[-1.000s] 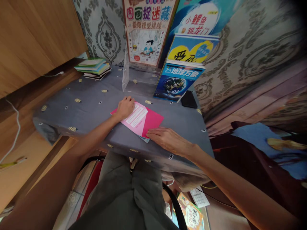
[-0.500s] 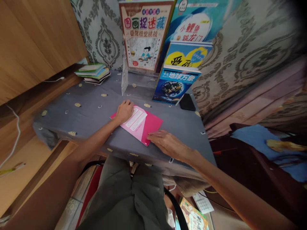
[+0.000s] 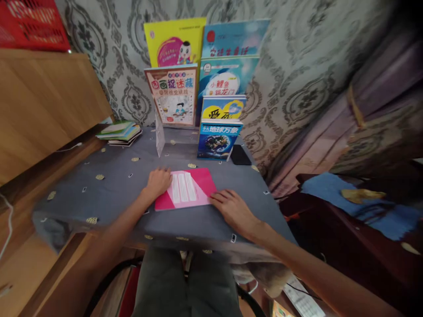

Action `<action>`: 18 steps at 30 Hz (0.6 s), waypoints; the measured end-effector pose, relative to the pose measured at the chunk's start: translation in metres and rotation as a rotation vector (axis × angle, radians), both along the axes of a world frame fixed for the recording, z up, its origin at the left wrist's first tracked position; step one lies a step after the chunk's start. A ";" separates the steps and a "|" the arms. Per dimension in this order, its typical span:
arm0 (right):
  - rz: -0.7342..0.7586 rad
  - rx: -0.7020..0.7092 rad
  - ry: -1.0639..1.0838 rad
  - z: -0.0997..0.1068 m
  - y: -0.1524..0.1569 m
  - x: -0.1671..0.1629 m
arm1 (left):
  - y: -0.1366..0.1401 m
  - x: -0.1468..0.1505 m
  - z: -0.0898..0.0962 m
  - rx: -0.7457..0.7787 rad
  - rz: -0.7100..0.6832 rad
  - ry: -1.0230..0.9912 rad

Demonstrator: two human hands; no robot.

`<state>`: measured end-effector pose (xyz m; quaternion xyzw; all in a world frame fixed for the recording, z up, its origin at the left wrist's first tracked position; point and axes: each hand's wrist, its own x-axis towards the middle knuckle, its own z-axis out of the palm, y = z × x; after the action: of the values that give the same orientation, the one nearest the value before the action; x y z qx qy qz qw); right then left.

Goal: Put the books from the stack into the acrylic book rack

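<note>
A pale grey wall [image 3: 135, 102] with a dark, ornate pattern stands behind a worktop [image 3: 114, 185], which is draped in a grey cloth [image 3: 185, 226] with a yellow pineapple print. To the left is a light brown wooden cabinet [image 3: 49, 105]. To the right, a mauve-pink curtain [image 3: 313, 149], gathered by a tan tie [image 3: 356, 108], hangs behind dark red furniture [image 3: 319, 235]. The light is soft and rather dim

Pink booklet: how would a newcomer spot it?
On the gray pineapple-print tablecloth, find the left hand and right hand. The pink booklet lies between them. Unlike the upright books behind it, it lies flat, magenta and pale pink.
</note>
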<state>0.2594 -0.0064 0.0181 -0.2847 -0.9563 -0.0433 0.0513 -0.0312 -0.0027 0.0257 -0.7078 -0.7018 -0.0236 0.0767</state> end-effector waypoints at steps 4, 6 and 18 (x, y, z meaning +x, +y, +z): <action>-0.176 0.013 -0.010 0.002 0.027 0.009 | -0.023 0.009 0.008 -0.098 -0.006 0.062; -0.202 0.005 0.012 0.002 0.030 -0.004 | -0.030 0.016 0.008 -0.086 0.014 0.072; -0.180 -0.230 0.226 -0.024 0.072 -0.117 | -0.017 0.017 -0.034 0.089 -0.176 -0.201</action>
<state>0.1422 0.0658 -0.0060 -0.3761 -0.9137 0.0941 0.1217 -0.0146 -0.0193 -0.0086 -0.7567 -0.6394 -0.1322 0.0347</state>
